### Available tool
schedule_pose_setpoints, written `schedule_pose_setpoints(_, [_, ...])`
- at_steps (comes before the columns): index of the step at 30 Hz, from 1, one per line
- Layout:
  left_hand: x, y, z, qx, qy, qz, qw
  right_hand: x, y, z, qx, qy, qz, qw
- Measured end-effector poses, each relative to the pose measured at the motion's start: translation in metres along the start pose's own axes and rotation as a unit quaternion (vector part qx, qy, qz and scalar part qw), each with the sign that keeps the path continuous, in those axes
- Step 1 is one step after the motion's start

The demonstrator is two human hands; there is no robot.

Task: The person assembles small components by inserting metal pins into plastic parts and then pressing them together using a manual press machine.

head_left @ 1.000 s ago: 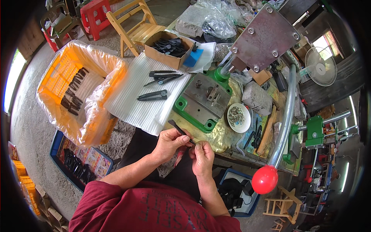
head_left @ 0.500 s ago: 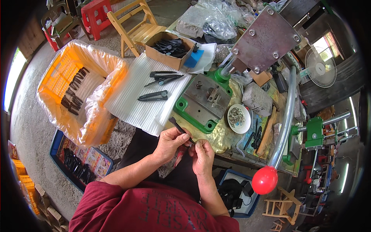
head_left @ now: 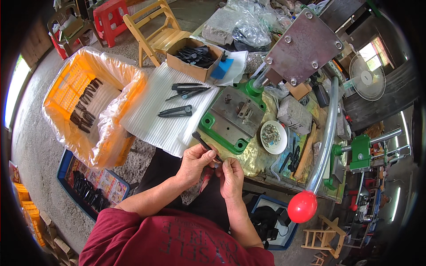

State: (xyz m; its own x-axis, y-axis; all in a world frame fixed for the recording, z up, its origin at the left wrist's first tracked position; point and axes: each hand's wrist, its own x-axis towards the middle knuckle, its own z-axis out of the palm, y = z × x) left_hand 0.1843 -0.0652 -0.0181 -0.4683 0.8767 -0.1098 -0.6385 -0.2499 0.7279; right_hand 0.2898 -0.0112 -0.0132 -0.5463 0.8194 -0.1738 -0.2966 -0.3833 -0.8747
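Observation:
My left hand [head_left: 194, 165] pinches a slim black piece [head_left: 203, 141] between thumb and fingers, its thicker end pointing up and away to the left. My right hand [head_left: 231, 178] has its fingertips closed at the near end of the same piece. The fingers cover that end, so its shape is hidden. Just beyond the hands stands a hand press with a green base [head_left: 239, 144] and a steel plate [head_left: 222, 114]. To its left, several black folding-type pieces [head_left: 176, 111] lie on a white foam sheet [head_left: 153, 104].
A white bowl [head_left: 282, 144] of small metal parts sits right of the press. The red-knobbed lever [head_left: 302, 206] reaches down at the right. A cardboard box [head_left: 202, 72] of black pieces is at the back. On the left are a lined orange crate [head_left: 128, 133] and a blue-rimmed tray [head_left: 128, 191].
The black piece has tipped slightly upward at its far end. My right hand has shifted a little to the left; both hands stay closed on the piece.

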Motion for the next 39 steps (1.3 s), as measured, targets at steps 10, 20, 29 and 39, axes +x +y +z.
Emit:
schedule_pose_setpoints(10, [0.011, 0.008, 0.007, -0.01, -0.022, 0.021, 0.999, 0.008, -0.002, -0.001, -0.003, -0.013, -0.01, 1.0])
schedule_pose_setpoints(20, [0.094, 0.041, 0.025, 0.265, -0.047, 0.107, 0.957, -0.004, -0.009, -0.008, 0.02, -0.043, -0.031, 0.998])
schedule_pose_setpoints(29, [0.151, 0.037, 0.041, 0.379, -0.019, 0.183, 0.907, -0.006, -0.005, -0.018, 0.021, -0.028, -0.033, 0.999])
schedule_pose_setpoints(39, [0.153, 0.031, 0.042, 0.411, -0.002, 0.2, 0.889, -0.006, -0.004, -0.022, 0.033, -0.027, -0.036, 0.998])
